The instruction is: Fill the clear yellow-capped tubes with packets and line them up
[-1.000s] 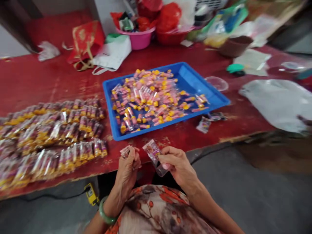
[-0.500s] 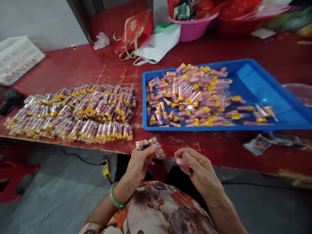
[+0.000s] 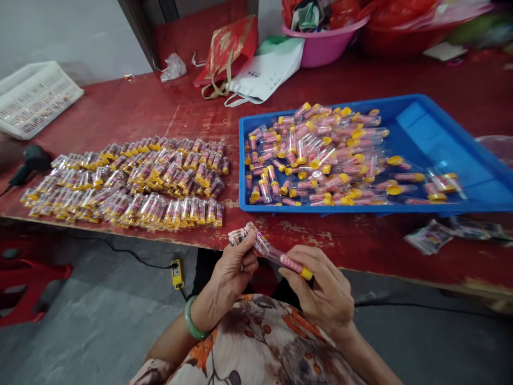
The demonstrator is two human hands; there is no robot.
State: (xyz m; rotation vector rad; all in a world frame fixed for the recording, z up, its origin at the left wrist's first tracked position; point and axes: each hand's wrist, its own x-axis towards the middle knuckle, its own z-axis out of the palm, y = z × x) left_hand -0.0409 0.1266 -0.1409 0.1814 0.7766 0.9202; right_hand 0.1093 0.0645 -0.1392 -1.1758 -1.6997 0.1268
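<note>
My left hand (image 3: pixel 232 262) is closed on several small printed plastic sleeves (image 3: pixel 261 243), fanned out between thumb and fingers. My right hand (image 3: pixel 323 286) pinches a clear tube (image 3: pixel 290 263) with a yellow cap and pink beads inside, near its capped end. The tube's far end points at the front sleeve and meets its edge; I cannot tell whether it is inside. Just beyond my hands a blue tray (image 3: pixel 312 209) holds many tubes with pink contents and yellow caps. Rows of sleeved tubes (image 3: pixel 176 211) lie on the red table to the left.
More printed sleeves (image 3: pixel 430 237) lie at the right of the table (image 3: pixel 188 120). A black handheld tool (image 3: pixel 34 163) and a white basket (image 3: pixel 40 99) are at far left. At the back are a red bag (image 3: pixel 232 51), a white bag (image 3: pixel 266 72) and a pink basin (image 3: pixel 326 47).
The blurred tube in my right hand is now plainly seen, lined up with the sleeves in my left hand. The sleeves have tilted slightly. The whole view has shifted a little.
</note>
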